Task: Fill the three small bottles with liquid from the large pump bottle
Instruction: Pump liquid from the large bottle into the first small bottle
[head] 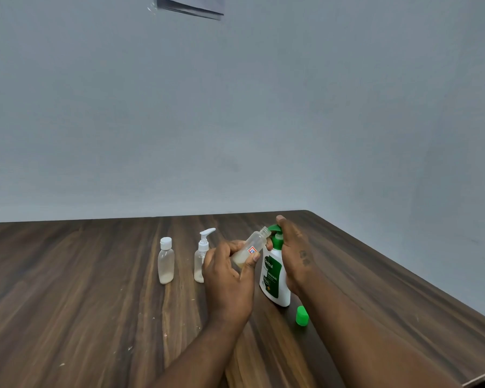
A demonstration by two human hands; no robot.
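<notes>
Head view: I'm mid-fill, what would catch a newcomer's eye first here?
The Dettol pump bottle stands right of centre on the wooden table, with the right hand wrapped over its green pump head. The left hand tilts an uncapped small bottle with its mouth at the spout and a little pale liquid inside. A loose green cap lies by the big bottle's base; a flip-cap bottle and a small pump bottle stand further left.
</notes>
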